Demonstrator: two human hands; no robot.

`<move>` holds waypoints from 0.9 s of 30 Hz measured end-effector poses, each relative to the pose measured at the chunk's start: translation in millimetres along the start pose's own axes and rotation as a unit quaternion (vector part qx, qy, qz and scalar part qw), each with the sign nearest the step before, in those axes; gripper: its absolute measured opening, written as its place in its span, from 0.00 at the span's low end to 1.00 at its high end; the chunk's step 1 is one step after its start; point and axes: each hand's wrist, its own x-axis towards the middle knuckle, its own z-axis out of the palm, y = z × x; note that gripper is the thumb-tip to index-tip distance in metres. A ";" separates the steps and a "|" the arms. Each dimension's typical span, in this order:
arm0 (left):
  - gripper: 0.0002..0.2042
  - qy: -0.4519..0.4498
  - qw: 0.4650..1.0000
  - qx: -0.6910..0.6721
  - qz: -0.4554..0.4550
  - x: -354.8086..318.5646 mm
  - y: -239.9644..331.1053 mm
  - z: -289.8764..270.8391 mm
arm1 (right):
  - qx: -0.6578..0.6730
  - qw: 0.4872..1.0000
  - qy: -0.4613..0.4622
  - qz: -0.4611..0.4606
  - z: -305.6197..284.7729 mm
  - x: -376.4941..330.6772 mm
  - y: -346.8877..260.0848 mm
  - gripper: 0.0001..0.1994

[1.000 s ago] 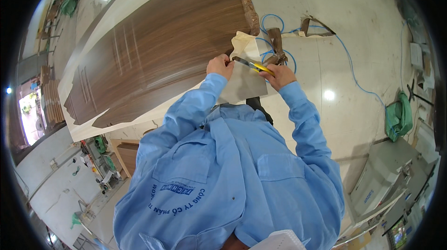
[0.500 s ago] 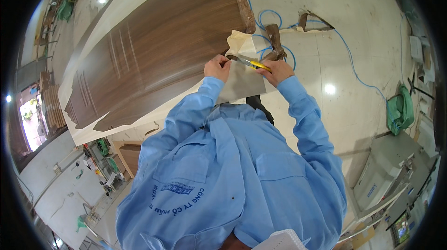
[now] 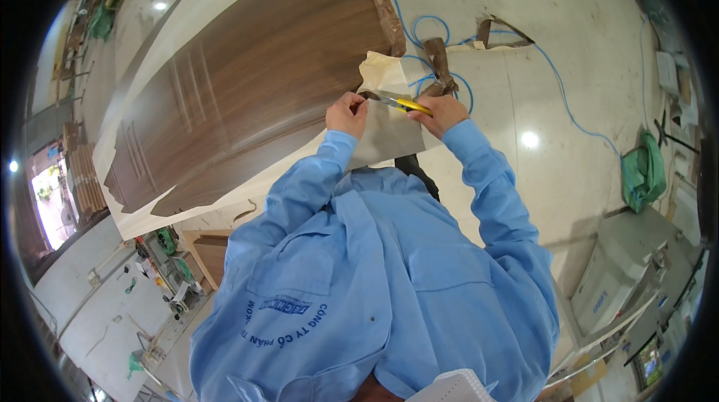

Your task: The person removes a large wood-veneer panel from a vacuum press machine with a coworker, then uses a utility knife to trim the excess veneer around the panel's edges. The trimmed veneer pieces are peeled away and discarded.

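My right hand is closed around a yellow utility knife, its blade pointing left toward my other hand. Fingers pinched, my left hand holds the edge of the brown wood-grain film at the near right corner of a large door panel. The blade tip lies close to those fingers; whether it touches the film is too small to tell. Just beyond the knife, a cream flap of film curls up at the corner. Along the panel's right edge hangs a crumpled brown strip of film.
On the floor to the right lie a blue hose in loops, a crumpled brown film scrap and a triangular offcut. Farther right are a green bag and a grey machine. Pale backing borders the panel.
Both hands and the knife have shifted very slightly left in the picture, along with the panel. The grips look the same.
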 end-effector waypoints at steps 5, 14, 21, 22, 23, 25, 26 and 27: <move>0.06 -0.014 1.000 -0.010 -0.008 -2.3 5.0 -1.4 | 0.007 1.000 0.007 -0.027 -1.3 2.5 1.9 0.21; 0.04 0.019 0.994 0.045 0.093 -2.6 2.8 -0.7 | 0.001 1.000 -0.030 0.006 -1.8 3.7 4.2 0.28; 0.05 0.027 0.999 -0.033 -0.003 -6.1 -0.6 1.4 | 0.013 0.999 -0.043 0.022 1.1 -0.9 2.9 0.29; 0.06 0.034 0.999 -0.026 -0.004 -6.0 -0.2 0.1 | 0.033 0.999 -0.029 0.008 0.7 -2.5 2.6 0.29; 0.07 0.036 0.999 -0.019 -0.008 -5.3 0.4 -1.6 | 0.015 0.999 -0.033 0.024 -0.2 -5.4 2.5 0.28; 0.08 0.011 1.000 -0.001 0.005 -1.3 3.0 -6.2 | 0.012 1.000 -0.014 0.010 -3.3 -15.0 3.0 0.26; 0.09 -0.016 1.000 0.014 -0.012 2.2 5.1 -8.4 | 0.105 0.992 -0.030 0.064 -5.8 -21.9 3.7 0.24; 0.10 -0.043 0.997 0.066 0.007 5.3 7.2 -10.4 | 0.202 0.972 -0.043 0.110 -6.9 -31.2 3.7 0.23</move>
